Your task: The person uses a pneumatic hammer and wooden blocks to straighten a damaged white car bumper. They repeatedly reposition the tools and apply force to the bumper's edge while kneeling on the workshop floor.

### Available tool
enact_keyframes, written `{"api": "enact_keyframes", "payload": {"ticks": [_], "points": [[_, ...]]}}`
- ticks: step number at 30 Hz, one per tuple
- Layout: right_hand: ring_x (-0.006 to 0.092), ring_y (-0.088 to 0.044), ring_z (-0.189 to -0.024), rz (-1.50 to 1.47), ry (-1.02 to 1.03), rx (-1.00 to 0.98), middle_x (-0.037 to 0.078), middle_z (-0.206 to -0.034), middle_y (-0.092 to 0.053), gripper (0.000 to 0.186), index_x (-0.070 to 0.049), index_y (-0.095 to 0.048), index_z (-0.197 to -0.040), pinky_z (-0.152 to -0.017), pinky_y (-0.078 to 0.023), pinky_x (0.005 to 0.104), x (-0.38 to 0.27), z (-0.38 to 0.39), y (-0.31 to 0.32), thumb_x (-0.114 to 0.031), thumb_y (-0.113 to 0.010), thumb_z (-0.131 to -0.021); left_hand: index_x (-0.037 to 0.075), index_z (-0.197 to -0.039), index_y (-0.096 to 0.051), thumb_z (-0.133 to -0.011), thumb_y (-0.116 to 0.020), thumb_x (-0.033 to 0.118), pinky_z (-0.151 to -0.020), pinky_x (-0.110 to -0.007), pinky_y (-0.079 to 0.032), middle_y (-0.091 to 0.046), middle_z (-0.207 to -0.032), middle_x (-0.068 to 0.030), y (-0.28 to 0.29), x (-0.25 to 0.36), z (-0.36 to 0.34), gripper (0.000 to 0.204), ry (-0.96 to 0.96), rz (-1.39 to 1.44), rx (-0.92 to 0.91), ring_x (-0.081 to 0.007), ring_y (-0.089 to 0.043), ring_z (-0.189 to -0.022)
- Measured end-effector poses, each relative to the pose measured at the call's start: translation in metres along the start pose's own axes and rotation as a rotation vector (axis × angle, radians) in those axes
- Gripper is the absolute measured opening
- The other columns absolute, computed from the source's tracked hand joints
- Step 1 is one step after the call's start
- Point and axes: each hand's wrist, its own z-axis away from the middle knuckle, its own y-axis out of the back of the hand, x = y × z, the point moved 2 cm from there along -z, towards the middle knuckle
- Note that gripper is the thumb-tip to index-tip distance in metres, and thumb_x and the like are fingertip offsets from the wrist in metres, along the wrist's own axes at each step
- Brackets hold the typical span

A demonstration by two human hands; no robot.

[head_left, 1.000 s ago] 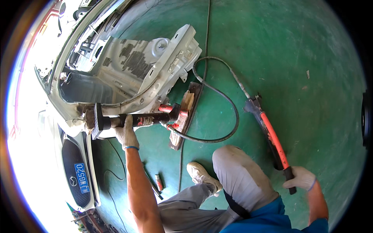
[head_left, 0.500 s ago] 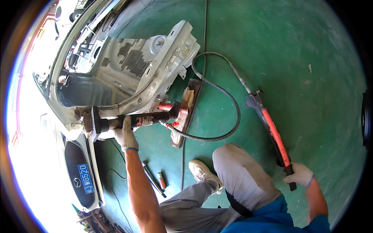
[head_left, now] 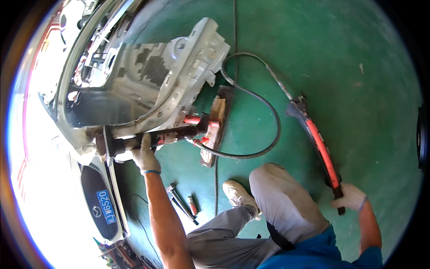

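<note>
A black hydraulic ram [head_left: 177,134] lies roughly level against the lower part of a bare grey car body shell [head_left: 154,117]. My gloved left hand [head_left: 145,156] is closed around the ram near its left end, where a flat plate and a round dark head meet the body. The ram's right end meets a red piece resting by wooden blocks [head_left: 218,109]. A black hose [head_left: 277,127] loops from the ram to a long red and black hydraulic hand pump [head_left: 321,150]. My gloved right hand [head_left: 352,197] wraps around the black handle end of that pump.
A hammer [head_left: 179,197], a black bar and a small red cylinder [head_left: 192,205] lie on the green floor [head_left: 322,49] near my shoe [head_left: 237,195]. A dark cable [head_left: 234,38] crosses the floor. A white car's dark grille [head_left: 89,188] stands at the lower left.
The whole view has turned slightly. Both hands keep their grips; the right hand and pump handle appear slightly higher and farther right, much as the surroundings have shifted.
</note>
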Motion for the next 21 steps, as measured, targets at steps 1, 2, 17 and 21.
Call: {"api": "enact_keyframes", "payload": {"ticks": [1, 2, 17, 21], "points": [[0.0225, -0.067, -0.069, -0.041, 0.015, 0.038, 0.008, -0.073, -0.066, 0.045, -0.001, -0.066, -0.103, -0.063, -0.052, 0.0394, -0.019, 0.020, 0.014, -0.023, -0.082, -0.068, 0.008, -0.134, -0.055, -0.088, -0.084, 0.016, -0.091, -0.038, -0.058, -0.065, -0.125, -0.0074, 0.010, -0.008, -0.004, 0.055, -0.006, -0.005, 0.006, -0.0194, -0.066, -0.107], [0.0231, -0.068, -0.068, -0.091, 0.045, 0.069, 0.009, -0.073, -0.066, 0.049, 0.001, -0.065, -0.104, -0.061, -0.053, 0.0395, -0.036, 0.042, 0.025, -0.022, -0.083, -0.065, 0.009, -0.133, -0.056, -0.088, -0.085, 0.018, -0.093, -0.038, -0.057, -0.065, -0.127, -0.0066, 0.018, -0.007, -0.010, 0.055, -0.025, -0.020, 0.015, -0.0196, -0.065, -0.109], [0.0224, -0.066, -0.063, -0.413, 0.080, 0.082, 0.011, -0.073, -0.064, 0.050, 0.007, -0.063, -0.107, -0.058, -0.053, 0.0353, 0.022, 0.019, -0.001, -0.009, -0.076, -0.061, 0.004, -0.115, -0.054, -0.080, -0.082, 0.013, -0.095, -0.035, -0.051, -0.064, -0.107, -0.0088, 0.005, -0.003, -0.013, 0.046, -0.205, 0.001, 0.049, -0.0183, -0.060, -0.098], [0.0204, -0.065, -0.064, -0.852, 0.015, 0.111, 0.008, -0.077, -0.064, 0.054, 0.003, -0.067, -0.108, -0.057, -0.052, 0.0342, -0.055, 0.075, 0.025, -0.006, -0.067, -0.055, 0.003, -0.114, -0.054, -0.081, -0.081, 0.013, -0.093, -0.035, -0.051, -0.062, -0.103, -0.0075, 0.009, -0.013, -0.014, 0.044, -0.210, -0.021, 0.062, -0.0185, -0.059, -0.094]]}}
